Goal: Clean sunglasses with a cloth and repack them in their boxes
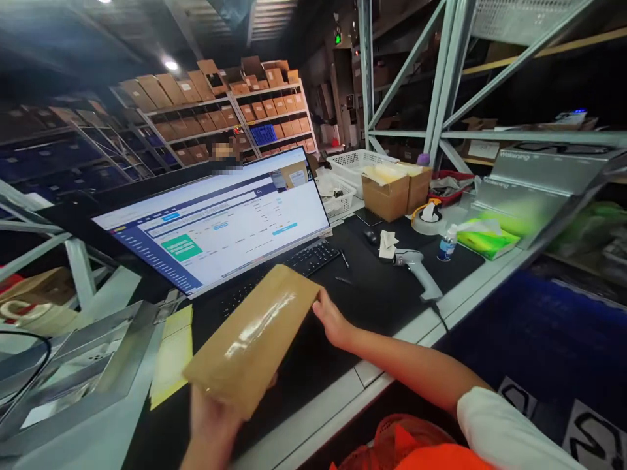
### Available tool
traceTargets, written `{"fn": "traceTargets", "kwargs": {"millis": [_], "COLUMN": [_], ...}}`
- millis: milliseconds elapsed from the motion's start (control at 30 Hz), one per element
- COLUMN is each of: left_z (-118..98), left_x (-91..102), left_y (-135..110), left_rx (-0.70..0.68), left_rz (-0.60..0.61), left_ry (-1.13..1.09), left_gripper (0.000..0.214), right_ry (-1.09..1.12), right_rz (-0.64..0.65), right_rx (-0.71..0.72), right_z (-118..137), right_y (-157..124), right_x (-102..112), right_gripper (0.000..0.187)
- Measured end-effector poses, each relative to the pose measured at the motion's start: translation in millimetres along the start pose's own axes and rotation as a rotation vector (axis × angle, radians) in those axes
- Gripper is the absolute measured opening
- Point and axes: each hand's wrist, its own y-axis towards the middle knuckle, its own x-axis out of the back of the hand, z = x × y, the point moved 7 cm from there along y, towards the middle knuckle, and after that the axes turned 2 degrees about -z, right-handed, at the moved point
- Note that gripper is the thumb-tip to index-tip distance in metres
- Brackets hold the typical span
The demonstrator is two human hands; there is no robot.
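A flat brown cardboard box [255, 333], sealed along its top with clear tape, is held over the keyboard [313, 256] in front of the monitor [215, 222]. My left hand [210, 421] grips the box's near end from below. My right hand [333, 321] holds its far right edge, with the fingers tucked behind the cardboard. A grey barcode scanner [416, 267] lies on the black mat [386, 294] to the right of my hands.
On the desk's right side are a small bottle [447, 243], a green tissue pack [487, 238], a tape roll [428, 219], open cardboard boxes [392, 189] and white baskets [355, 163]. Yellow papers [171, 356] lie at left. Metal racking and shelves of boxes surround the desk.
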Motion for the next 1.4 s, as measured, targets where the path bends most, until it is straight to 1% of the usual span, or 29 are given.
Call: {"fn": "traceTargets", "kwargs": {"millis": [67,100,167,200,233,267,300,333,400,433,500,533,567,633,667,700,767,833,867,900,933,1000,1067,1100,1133,1200,1300,1367,1400], "left_z": [10,12,9,5,0,-7,-14,-24,-48,-59,-73,-73,-68,-50,-44,-40,-37,-37,-37,-36,-34,-26,-16,-10,-5,-6,-33,-51,-58], "left_x": [-0.9,-0.2,2.6,4.2,5.2,5.3,4.1,1.6,-9.8,-20.0,-49.9,-68.5,-87.4,-118.1,-128.4,-135.5,-139.6,-130.7,-123.1,-114.9,-107.8,-100.3,-102.3,-105.9,-110.5,-121.5,-138.0,-150.4,-158.3], "left_y": [13,20,29,32,34,35,37,37,35,32,22,17,13,10,11,11,11,4,-2,-9,-16,-30,-44,-50,-56,-64,-69,-66,-61], "left_rx": [0.022,0.006,-0.060,-0.092,-0.113,-0.125,-0.130,-0.145,-0.232,-0.303,-0.467,-0.532,-0.567,-0.550,-0.529,-0.508,-0.479,-0.445,-0.435,-0.435,-0.452,-0.537,-0.653,-0.709,-0.766,-0.907,-1.188,-1.327,-1.360], "left_rz": [-0.059,-0.130,-0.305,-0.385,-0.436,-0.449,-0.422,-0.369,-0.216,-0.134,0.017,0.088,0.166,0.306,0.350,0.399,0.535,0.717,0.784,0.819,0.815,0.717,0.627,0.617,0.625,0.623,0.484,0.424,0.419], "left_ry": [0.034,0.060,0.114,0.130,0.142,0.159,0.190,0.241,0.443,0.597,0.974,1.192,1.411,1.822,1.975,2.085,2.188,2.206,2.209,2.216,2.225,2.230,2.189,2.149,2.096,1.938,1.628,1.513,1.503], "left_gripper": [0.057,0.054,0.047,0.043,0.041,0.039,0.038,0.038,0.042,0.048,0.063,0.072,0.082,0.103,0.108,0.112,0.116,0.117,0.116,0.112,0.108,0.101,0.095,0.093,0.089,0.070,0.034,0.022,0.020], "right_ry": [-0.031,-0.052,-0.113,-0.159,-0.218,-0.294,-0.406,-0.543,-0.827,-0.943,-1.086,-1.135,-1.186,-1.274,-1.308,-1.333,-1.366,-1.376,-1.377,-1.366,-1.335,-1.205,-1.010,-0.914,-0.830,-0.651,-0.293,-0.067,0.004], "right_rz": [-0.076,-0.101,-0.103,-0.088,-0.060,-0.012,0.053,0.121,0.218,0.219,0.158,0.131,0.115,0.109,0.115,0.124,0.147,0.172,0.186,0.202,0.222,0.275,0.337,0.361,0.377,0.374,0.349,0.376,0.400], "right_rx": [-0.089,-0.135,-0.177,-0.176,-0.162,-0.144,-0.135,-0.137,-0.169,-0.199,-0.255,-0.277,-0.296,-0.318,-0.320,-0.316,-0.304,-0.301,-0.307,-0.310,-0.298,-0.218,-0.129,-0.121,-0.148,-0.274,-0.480,-0.565,-0.587], "right_z": [2,2,1,1,2,3,2,0,-7,-11,-19,-23,-27,-35,-37,-39,-37,-31,-27,-23,-17,-2,15,23,27,31,31,34,37], "right_y": [-11,-19,-38,-47,-54,-58,-59,-57,-44,-34,-12,-3,5,13,15,14,9,-2,-10,-17,-25,-38,-49,-53,-56,-59,-62,-63,-64], "right_x": [5,6,6,6,6,8,11,17,40,57,89,102,111,119,120,120,121,125,128,131,131,124,108,100,93,83,73,65,61], "right_gripper": [0.052,0.051,0.052,0.054,0.056,0.057,0.056,0.051,0.041,0.038,0.033,0.028,0.024,0.018,0.017,0.016,0.014,0.017,0.019,0.023,0.026,0.032,0.038,0.040,0.043,0.050,0.069,0.079,0.083]}}
